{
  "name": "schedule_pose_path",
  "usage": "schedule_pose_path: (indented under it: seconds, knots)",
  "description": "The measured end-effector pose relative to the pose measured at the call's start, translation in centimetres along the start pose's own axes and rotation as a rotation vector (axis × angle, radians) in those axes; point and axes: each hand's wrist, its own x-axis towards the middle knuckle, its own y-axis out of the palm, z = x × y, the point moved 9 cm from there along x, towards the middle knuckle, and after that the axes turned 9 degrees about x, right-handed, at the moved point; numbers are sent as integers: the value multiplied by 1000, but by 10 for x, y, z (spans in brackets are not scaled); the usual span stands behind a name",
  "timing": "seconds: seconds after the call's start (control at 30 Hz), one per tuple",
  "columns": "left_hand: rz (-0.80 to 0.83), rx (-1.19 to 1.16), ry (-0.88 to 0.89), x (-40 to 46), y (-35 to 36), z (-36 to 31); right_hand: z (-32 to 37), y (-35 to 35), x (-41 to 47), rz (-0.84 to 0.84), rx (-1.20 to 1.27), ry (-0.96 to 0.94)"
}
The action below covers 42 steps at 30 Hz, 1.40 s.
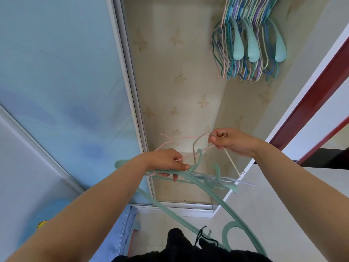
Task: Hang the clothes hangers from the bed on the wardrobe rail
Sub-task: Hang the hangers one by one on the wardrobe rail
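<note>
Both forearms showing bare, no sleeves, no watch or rings on left hand (166,161) or right hand (233,141). Person wearing black fuzzy top (179,244) w/ black drawstring (203,236) hanging at near edge.

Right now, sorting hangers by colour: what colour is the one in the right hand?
Cream hanger, seen in the head view.

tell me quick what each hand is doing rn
Left hand: grips a bundle of hangers.
Right hand: pinches a cream wire hanger.
</note>
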Motion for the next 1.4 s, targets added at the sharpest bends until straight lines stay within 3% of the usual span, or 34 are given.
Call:
schedule_pose_path:
  seconds: [0.2,0.3,0.43,0.63,0.73,0.83,1.07,1.2,1.3,1.4]
  knots:
    - [-12,219,-41,9,7,11,15,-14,6,-239,-154,-59]
    - [-21,123,-47,10,10,18,5,-31,2,-329,-200,-32]
    - [-49,-91,-83,9,12,45,-13,-52,-8,-325,-348,57]
    - [-21,-12,-156,15,20,80,-52,-88,-11,-335,-821,408]
    - [-7,41,-159,20,26,81,-58,-104,-15,-483,-921,401]
    - [-40,-48,-162,25,28,81,-59,-121,-26,-641,-1039,399]
    - [113,-149,-209,26,40,97,-52,-147,-55,-715,-1316,520]
    - [170,-314,-290,17,43,111,-57,-167,-81,-803,-1301,601]
    - [105,-357,-342,14,44,125,-64,-168,-89,-769,-1297,597]
    - [-95,-548,-396,21,42,134,-77,-146,-75,-525,-1325,447]
